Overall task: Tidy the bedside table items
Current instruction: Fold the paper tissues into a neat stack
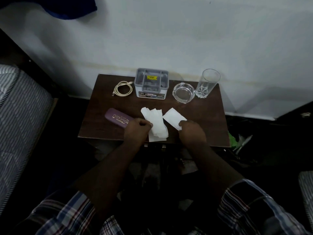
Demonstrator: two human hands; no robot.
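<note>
With the left hand (138, 127) pinching the fanned stack of white paper slips (155, 122) at the dark wooden worktop's (208, 119) near edge and the right hand (190, 131) gripping a separate white slip (173, 117), best lay that slip squarely onto the stack, aligning edges before releasing.

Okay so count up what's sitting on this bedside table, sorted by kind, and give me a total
Glassware: 2, the tall glass and the glass ashtray
Paper bundles: 2, the paper stack in the left hand and the paper slip in the right hand
Cases: 1, the purple spectacle case
Cables: 1, the coiled cable
Organisers: 1, the grey organiser box
Total: 7
</note>
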